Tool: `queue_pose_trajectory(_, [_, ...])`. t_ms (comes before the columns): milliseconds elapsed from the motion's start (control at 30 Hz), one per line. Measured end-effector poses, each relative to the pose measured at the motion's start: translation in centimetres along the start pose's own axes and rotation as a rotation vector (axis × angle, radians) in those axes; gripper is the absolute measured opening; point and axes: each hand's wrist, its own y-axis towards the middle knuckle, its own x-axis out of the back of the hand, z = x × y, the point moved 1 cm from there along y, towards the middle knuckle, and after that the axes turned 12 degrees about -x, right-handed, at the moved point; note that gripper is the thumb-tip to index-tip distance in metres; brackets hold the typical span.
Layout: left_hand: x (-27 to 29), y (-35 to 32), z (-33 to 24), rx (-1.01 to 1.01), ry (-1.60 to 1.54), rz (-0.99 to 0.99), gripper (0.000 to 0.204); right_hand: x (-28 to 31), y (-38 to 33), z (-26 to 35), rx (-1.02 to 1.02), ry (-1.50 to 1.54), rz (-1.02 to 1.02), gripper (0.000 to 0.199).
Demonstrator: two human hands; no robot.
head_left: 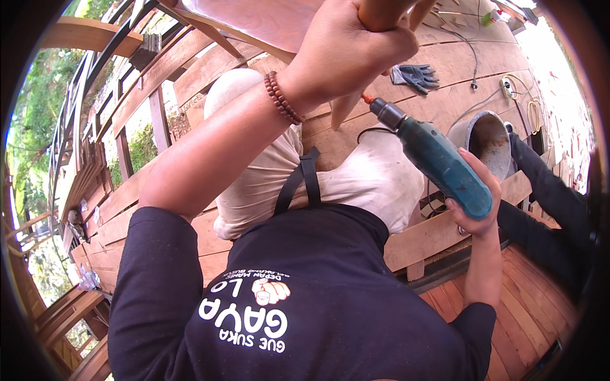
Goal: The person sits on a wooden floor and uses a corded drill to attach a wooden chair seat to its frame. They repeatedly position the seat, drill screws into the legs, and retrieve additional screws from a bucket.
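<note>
Spreading out just left of the left hand (356, 54), the big brown board (254, 25) looks smooth and shiny. The right hand (481, 203) wraps tight around the back end of the drill (441, 162), which points up and left, away from the palm. It is blue-green, with a black nose. The left hand squeezes a round, brown wooden bar (381, 11). The little orange tip (366, 98) sits near a pale wooden leg (344, 110); I can't tell if they touch.
</note>
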Motion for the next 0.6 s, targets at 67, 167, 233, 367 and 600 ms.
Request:
queue_pose_trajectory(67, [0.2, -0.2, 0.7, -0.038, 0.002, 0.0, 0.013, 0.0, 0.2, 0.0, 0.014, -0.012, 0.006, 0.073])
queue_pose_trajectory(167, [0.1, -0.1, 0.4, 0.019, -0.016, -0.006, 0.014, 0.3, 0.4, 0.1, 0.054, -0.08, -0.006, 0.073])
queue_pose_trajectory(233, [0.0, 0.1, 0.0, -0.011, 0.022, 0.014, 0.014, 0.2, 0.7, 0.2, 0.095, -0.12, -0.018, 0.072])
queue_pose_trajectory(367, [0.0, 0.1, -2.3, 0.13, -0.131, 0.034, 0.015, 0.5, 1.1, -0.3, 0.171, -0.196, -0.013, 0.069])
queue_pose_trajectory(600, [0.5, -0.1, -1.7, 0.247, -0.176, -0.069, 0.009, -1.3, 1.4, -0.8, 0.205, -0.166, -0.054, 0.066])
